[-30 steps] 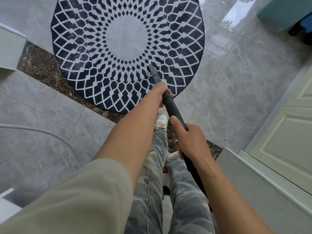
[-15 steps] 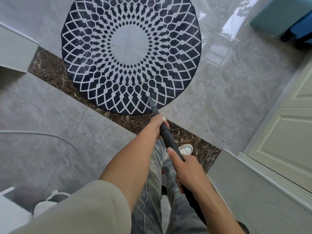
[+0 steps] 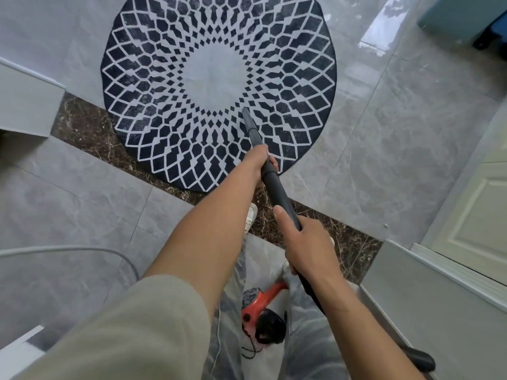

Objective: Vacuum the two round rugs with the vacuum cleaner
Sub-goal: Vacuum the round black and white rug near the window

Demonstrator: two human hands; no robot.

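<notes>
Fingers (image 3: 274, 163) of the left hand (image 3: 258, 161) and right hand (image 3: 307, 248) clamp the dark grey vacuum wand (image 3: 277, 189), nozzle tip (image 3: 245, 112) planted on the round navy-and-white patterned rug (image 3: 164, 78) just short of its pale centre, and a hard push here could ruck or drag it across the glossy grey tiled floor (image 3: 384, 133).
</notes>
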